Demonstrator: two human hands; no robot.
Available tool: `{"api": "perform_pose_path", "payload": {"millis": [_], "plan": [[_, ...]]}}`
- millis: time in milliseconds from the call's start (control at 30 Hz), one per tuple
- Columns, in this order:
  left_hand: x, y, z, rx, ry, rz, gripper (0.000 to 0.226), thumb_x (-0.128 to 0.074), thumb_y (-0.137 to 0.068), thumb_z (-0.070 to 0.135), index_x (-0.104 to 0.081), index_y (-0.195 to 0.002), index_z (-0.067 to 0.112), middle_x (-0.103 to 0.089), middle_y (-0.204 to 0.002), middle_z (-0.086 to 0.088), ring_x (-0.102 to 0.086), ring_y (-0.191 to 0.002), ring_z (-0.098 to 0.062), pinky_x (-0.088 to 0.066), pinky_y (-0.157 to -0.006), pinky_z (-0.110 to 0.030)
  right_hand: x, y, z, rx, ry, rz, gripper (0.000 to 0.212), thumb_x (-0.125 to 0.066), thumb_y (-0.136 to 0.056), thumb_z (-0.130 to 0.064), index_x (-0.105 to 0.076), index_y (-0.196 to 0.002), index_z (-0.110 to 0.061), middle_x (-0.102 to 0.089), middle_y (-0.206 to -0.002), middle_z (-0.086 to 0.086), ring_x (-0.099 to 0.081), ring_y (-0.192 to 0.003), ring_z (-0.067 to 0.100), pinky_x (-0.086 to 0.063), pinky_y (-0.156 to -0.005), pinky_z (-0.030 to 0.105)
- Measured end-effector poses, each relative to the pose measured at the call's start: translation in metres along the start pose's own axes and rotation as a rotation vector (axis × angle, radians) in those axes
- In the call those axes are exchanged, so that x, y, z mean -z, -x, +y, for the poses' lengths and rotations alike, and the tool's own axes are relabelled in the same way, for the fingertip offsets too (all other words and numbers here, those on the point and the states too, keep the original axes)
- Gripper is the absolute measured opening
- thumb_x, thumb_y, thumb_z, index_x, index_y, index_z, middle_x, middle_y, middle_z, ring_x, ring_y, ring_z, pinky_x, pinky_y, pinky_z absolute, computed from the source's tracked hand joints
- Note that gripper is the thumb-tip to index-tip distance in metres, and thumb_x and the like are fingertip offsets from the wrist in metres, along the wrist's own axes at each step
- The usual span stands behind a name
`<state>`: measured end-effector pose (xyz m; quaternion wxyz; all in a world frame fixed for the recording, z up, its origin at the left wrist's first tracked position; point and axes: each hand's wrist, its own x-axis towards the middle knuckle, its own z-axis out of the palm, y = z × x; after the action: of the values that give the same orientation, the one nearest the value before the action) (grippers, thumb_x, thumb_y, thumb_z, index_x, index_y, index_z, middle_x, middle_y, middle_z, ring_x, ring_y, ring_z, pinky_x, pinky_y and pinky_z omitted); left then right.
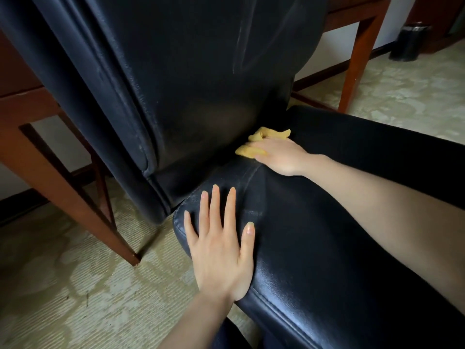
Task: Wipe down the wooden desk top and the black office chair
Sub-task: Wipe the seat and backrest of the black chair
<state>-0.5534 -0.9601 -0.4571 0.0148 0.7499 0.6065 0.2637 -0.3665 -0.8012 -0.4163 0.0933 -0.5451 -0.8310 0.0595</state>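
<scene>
Where the back and seat of the black leather office chair [201, 71] meet at the centre of the frame, the wiping is under way. The back rises to the top edge and the seat runs out to the lower right. A cream and green patterned carpet [63, 273] covers the floor at the lower left and upper right. The reddish-brown wooden surface [357, 66] shows only its legs and rails, at the left and upper right behind the chair; its top is out of view. The left hand [221, 250] lies flat at lower centre, fingers spread, on the seat's near corner. The right hand [279, 157] rests palm down in the crease, its fingers laid over a crumpled yellow cloth [270, 134] and pressing it against the leather. A black cylindrical bin [409, 41] stands on the carpet at the upper right.
</scene>
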Motion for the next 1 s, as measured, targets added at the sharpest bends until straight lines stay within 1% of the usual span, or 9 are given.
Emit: {"api": "perform_pose_path", "payload": {"millis": [133, 267, 367, 467, 600, 733, 867, 933, 1000], "plan": [[0.001, 0.0, 0.0, 0.002, -0.003, 0.0, 0.067, -0.003, -0.093, 0.052, -0.022, -0.15, 0.023, -0.016, -0.158, 0.001, -0.005, -0.146, -0.016, 0.003, -0.117, -0.041, -0.002, 0.04, -0.014, 0.031, -0.159, -0.077, 0.043, -0.039, -0.101, -0.03, -0.036, -0.144, -0.03, -0.039, -0.148, -0.002, -0.033, -0.137, 0.02, -0.029, -0.11, 0.041], [-0.001, -0.001, -0.002, 0.014, 0.004, 0.0, 0.067, -0.001, -0.092, 0.053, -0.013, -0.151, 0.023, -0.011, -0.159, 0.003, 0.0, -0.146, -0.013, 0.004, -0.118, -0.041, 0.0, 0.088, -0.032, 0.196, -0.176, -0.062, 0.046, -0.049, -0.098, -0.029, -0.039, -0.143, -0.029, -0.049, -0.138, -0.009, -0.038, -0.13, 0.011, -0.028, -0.106, 0.027], [0.0, 0.0, -0.002, 0.016, 0.001, -0.003, 0.067, 0.001, -0.091, 0.054, -0.008, -0.15, 0.023, -0.009, -0.159, 0.003, 0.001, -0.146, -0.013, 0.004, -0.118, -0.041, 0.011, 0.126, -0.042, 0.23, -0.209, -0.167, 0.05, -0.055, -0.093, -0.04, -0.037, -0.14, -0.043, -0.055, -0.122, -0.021, -0.041, -0.12, -0.002, -0.025, -0.098, 0.008], [0.0, 0.0, -0.002, 0.018, 0.006, -0.001, 0.068, 0.0, -0.091, 0.053, -0.008, -0.151, 0.024, -0.007, -0.159, 0.003, 0.004, -0.146, -0.013, 0.006, -0.118, -0.04, 0.037, 0.151, -0.043, 0.151, -0.401, -0.307, 0.063, -0.057, -0.083, -0.055, -0.024, -0.137, -0.062, -0.055, -0.127, -0.025, -0.043, -0.118, -0.016, -0.031, -0.097, 0.006], [0.001, 0.001, -0.002, 0.023, 0.026, 0.002, 0.068, 0.004, -0.09, 0.055, -0.003, -0.151, 0.027, -0.002, -0.159, 0.004, 0.009, -0.146, -0.012, 0.011, -0.117, -0.037, 0.076, 0.163, -0.038, 0.113, -0.444, -0.155, 0.069, -0.058, -0.081, -0.054, -0.022, -0.14, -0.057, -0.048, -0.135, -0.025, -0.038, -0.124, -0.017, -0.03, -0.1, 0.003], [0.001, 0.002, -0.002, 0.027, 0.018, 0.002, 0.064, 0.006, -0.089, 0.056, 0.004, -0.148, 0.031, 0.0, -0.159, 0.005, 0.011, -0.145, -0.011, 0.014, -0.115, -0.035, 0.123, 0.147, -0.033, 0.149, -0.1, 0.151, 0.065, -0.057, -0.084, -0.037, -0.03, -0.142, -0.047, -0.039, -0.131, -0.034, -0.027, -0.119, -0.028, -0.017, -0.099, -0.005], [0.0, 0.002, -0.001, 0.031, 0.009, 0.008, 0.065, 0.004, -0.088, 0.055, 0.0, -0.148, 0.03, -0.003, -0.159, 0.005, 0.008, -0.146, -0.012, 0.011, -0.115, -0.036, 0.172, 0.117, -0.026, 0.064, 0.071, 0.42, 0.059, -0.059, -0.087, -0.017, -0.041, -0.141, -0.032, -0.047, -0.142, -0.005, -0.039, -0.125, -0.001, -0.019, -0.102, 0.007], [0.0, 0.002, 0.0, 0.031, 0.019, 0.013, 0.067, -0.001, -0.089, 0.054, -0.008, -0.15, 0.027, -0.008, -0.159, 0.003, 0.002, -0.146, -0.014, 0.008, -0.116, -0.037, 0.189, 0.107, -0.027, 0.0, 0.087, 0.481, 0.057, -0.06, -0.089, -0.016, -0.042, -0.141, -0.029, -0.047, -0.143, 0.001, -0.055, -0.102, -0.006, -0.028, -0.099, 0.015], [0.001, 0.001, 0.0, 0.028, 0.025, 0.019, 0.067, -0.003, -0.09, 0.053, -0.013, -0.15, 0.025, -0.011, -0.158, 0.002, 0.0, -0.146, -0.015, 0.006, -0.116, -0.037, 0.194, 0.103, -0.032, -0.038, 0.055, 0.478, 0.054, -0.06, -0.09, -0.018, -0.043, -0.139, -0.031, -0.053, -0.137, 0.001, -0.054, -0.073, -0.012, -0.037, -0.085, 0.017]]}}
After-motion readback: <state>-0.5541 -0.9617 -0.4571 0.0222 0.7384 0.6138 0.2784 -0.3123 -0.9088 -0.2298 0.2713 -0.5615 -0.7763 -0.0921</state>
